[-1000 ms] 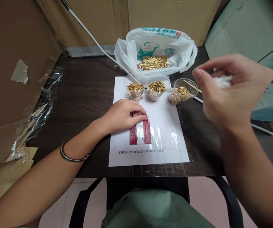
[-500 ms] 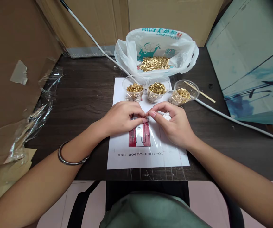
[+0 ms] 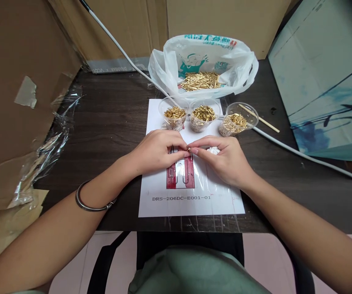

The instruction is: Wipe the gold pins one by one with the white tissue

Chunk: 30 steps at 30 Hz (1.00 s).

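Observation:
My left hand (image 3: pixel 160 153) rests over the printed sheet (image 3: pixel 160 206), thumb and fingertips pinched on a tiny gold-coloured metal pin (image 3: pixel 189 150). The fingertips of my right hand (image 3: pixel 225 159) meet it from the other side, thumb and forefinger closing at the same small piece. Curled in the right palm is a crumpled white wad (image 3: pixel 213 150), perhaps tissue. Below the left fingers shows the red-and-white printed picture (image 3: pixel 180 175); its upper part is covered. Just beyond the hands are a left cup (image 3: pixel 174 116), a middle cup (image 3: pixel 203 116) and a tilted right cup (image 3: pixel 235 121), all holding small gold pieces.
A white plastic bag (image 3: pixel 160 77) with longer gold pins (image 3: pixel 202 81) stands behind the cups. A white cable (image 3: pixel 304 155) crosses the desk. A wooden stick (image 3: pixel 268 123) lies at the right cup. Cardboard (image 3: pixel 16 36) walls the left and back; a painted panel (image 3: pixel 326 90) stands right.
My right hand has come down from the raised position on the right to meet the left fingertips over the sheet, bringing the white wad along. My left hand has stayed nearly still.

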Tool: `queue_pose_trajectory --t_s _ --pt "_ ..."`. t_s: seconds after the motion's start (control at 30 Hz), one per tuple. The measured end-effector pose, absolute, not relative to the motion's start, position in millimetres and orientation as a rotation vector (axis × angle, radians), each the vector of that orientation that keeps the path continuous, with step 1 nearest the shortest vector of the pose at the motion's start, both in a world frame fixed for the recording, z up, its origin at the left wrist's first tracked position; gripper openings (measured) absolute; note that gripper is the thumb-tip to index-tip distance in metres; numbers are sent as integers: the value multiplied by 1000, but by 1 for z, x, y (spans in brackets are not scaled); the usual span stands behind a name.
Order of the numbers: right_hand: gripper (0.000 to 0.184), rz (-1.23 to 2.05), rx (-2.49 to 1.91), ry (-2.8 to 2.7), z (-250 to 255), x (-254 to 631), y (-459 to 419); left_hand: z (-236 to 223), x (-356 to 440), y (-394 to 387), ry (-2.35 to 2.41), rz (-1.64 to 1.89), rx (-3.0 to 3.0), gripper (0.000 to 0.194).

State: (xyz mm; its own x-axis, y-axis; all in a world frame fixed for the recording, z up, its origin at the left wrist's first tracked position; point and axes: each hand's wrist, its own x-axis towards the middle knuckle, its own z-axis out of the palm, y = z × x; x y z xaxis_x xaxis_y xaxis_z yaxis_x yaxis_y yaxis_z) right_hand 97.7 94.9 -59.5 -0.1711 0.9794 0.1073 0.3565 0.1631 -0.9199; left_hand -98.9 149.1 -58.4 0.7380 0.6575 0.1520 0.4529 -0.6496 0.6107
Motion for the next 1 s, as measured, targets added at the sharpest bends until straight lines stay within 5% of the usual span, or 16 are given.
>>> queue_pose_trajectory --t_s 1.0 --pt "11 806 -1364 -1959 -56 104 97 -59 -99 149 824 503 2405 16"
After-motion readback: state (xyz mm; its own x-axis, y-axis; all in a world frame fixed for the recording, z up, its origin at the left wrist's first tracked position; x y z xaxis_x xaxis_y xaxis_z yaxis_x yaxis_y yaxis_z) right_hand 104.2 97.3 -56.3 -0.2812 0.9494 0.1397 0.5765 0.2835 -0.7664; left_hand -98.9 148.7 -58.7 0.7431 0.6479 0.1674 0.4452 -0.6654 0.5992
